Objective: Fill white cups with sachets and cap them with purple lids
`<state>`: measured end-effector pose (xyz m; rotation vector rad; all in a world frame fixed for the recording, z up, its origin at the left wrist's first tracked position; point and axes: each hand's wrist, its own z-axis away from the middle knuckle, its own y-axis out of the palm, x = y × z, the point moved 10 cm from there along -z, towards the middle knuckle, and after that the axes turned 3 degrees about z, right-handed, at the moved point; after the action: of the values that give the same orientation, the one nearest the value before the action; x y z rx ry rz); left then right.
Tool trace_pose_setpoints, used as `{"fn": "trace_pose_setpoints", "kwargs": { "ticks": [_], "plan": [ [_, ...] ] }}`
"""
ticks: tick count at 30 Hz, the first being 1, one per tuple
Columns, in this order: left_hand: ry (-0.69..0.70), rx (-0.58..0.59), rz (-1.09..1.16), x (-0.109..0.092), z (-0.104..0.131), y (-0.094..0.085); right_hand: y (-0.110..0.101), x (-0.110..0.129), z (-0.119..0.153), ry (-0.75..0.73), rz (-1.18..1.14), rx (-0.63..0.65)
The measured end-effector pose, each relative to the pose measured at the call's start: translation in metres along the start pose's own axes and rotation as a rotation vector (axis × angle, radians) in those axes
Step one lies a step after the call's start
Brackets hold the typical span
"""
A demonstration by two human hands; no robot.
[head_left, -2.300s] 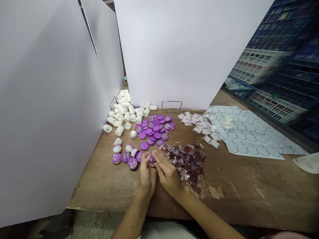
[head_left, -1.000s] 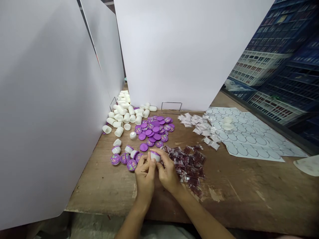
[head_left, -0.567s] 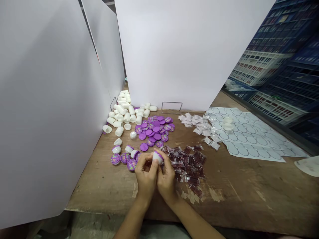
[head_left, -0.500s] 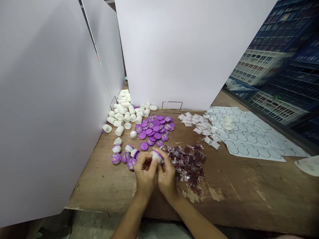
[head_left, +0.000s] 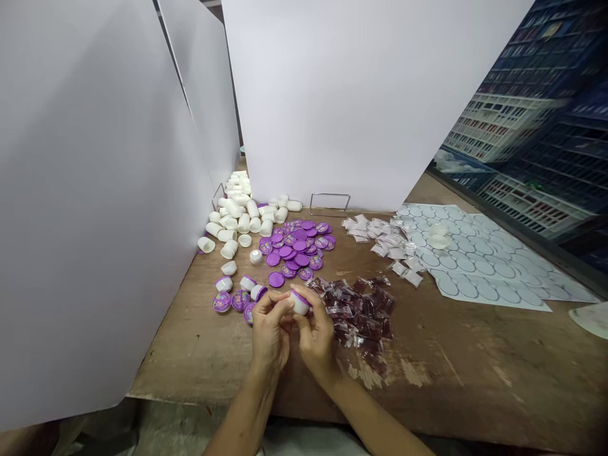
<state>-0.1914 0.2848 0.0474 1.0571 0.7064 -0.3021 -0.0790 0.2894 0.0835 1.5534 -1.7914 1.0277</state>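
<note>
My right hand (head_left: 317, 329) grips a small white cup with a purple lid (head_left: 299, 305), tilted so that its rim faces up and to the right. On the cup's left side, my left hand (head_left: 272, 322) has its thumb and fingers closed against it. Just left of my hands, several lidded cups (head_left: 221, 302) with printed purple tops sit on the wood. Loose purple lids (head_left: 300, 246) lie in a heap beyond. To the right of my fingers spreads a pile of dark red sachets (head_left: 365, 310).
White empty cups (head_left: 230, 218) are heaped at the back left, by upright white panels (head_left: 332, 95). Small clear packets of white stuff (head_left: 380, 237) lie at the back right, beside sheets printed with circles (head_left: 479, 285). Blue and white crates (head_left: 503, 126) stand behind on the right.
The lidded cup has tipped, its lid turning toward the right. My left hand has rotated and shifted slightly left around it. The view has moved a little.
</note>
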Motion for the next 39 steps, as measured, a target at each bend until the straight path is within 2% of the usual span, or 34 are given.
{"fn": "trace_pose_setpoints", "kwargs": {
  "ticks": [5,9,11,13,15,16,17,19,21,23,25,27,28,30,32,33,36,39],
  "plan": [
    [-0.032,-0.022,0.020,0.007,-0.002,-0.005,-0.001,0.003,-0.002,-0.033,-0.009,-0.004],
    [0.009,-0.004,-0.102,0.006,-0.008,-0.012,0.004,0.000,-0.011,-0.029,0.034,0.096],
    [0.114,0.036,-0.347,-0.010,-0.015,-0.013,0.008,-0.005,-0.020,-0.047,0.109,0.158],
    [0.316,0.023,-0.681,-0.044,-0.024,-0.015,0.015,-0.010,-0.028,-0.106,0.205,0.210],
    [0.533,-0.086,-1.020,-0.085,-0.033,-0.017,0.028,-0.015,-0.027,-0.165,0.313,0.280],
    [0.590,-0.159,-1.187,-0.102,-0.040,-0.019,0.036,-0.019,-0.024,-0.182,0.371,0.320],
    [0.609,-0.237,-1.372,-0.115,-0.049,-0.022,0.043,-0.022,-0.020,-0.188,0.426,0.364],
    [0.546,-0.335,-1.705,-0.129,-0.071,-0.029,0.058,-0.028,-0.011,-0.203,0.497,0.473],
    [0.430,-0.314,-1.902,-0.127,-0.093,-0.037,0.060,-0.034,-0.013,-0.202,0.520,0.553],
    [0.380,-0.230,-1.938,-0.120,-0.110,-0.042,0.038,-0.055,-0.039,-0.102,0.602,0.538],
    [0.451,-0.170,-1.871,-0.120,-0.117,-0.041,-0.015,-0.093,-0.080,0.120,0.832,0.409],
    [0.578,-0.159,-1.759,-0.127,-0.114,-0.037,-0.084,-0.134,-0.115,0.365,1.180,0.270],
    [0.641,-0.165,-1.698,-0.133,-0.110,-0.033,-0.109,-0.149,-0.129,0.411,1.245,0.228],
    [0.719,-0.185,-1.549,-0.142,-0.097,-0.027,-0.139,-0.174,-0.145,0.427,1.306,0.236],
    [0.682,-0.102,-1.341,-0.135,-0.082,-0.016,-0.150,-0.191,-0.149,0.386,1.312,0.280],
    [0.626,-0.017,-1.226,-0.122,-0.074,-0.008,-0.151,-0.197,-0.149,0.367,1.315,0.297],
    [0.439,0.321,-0.987,-0.059,-0.041,0.030,-0.153,-0.206,-0.145,0.341,1.307,0.306],
    [0.280,0.506,-0.944,0.010,-0.013,0.048,-0.158,-0.209,-0.147,0.328,1.265,0.290]
  ]
}}
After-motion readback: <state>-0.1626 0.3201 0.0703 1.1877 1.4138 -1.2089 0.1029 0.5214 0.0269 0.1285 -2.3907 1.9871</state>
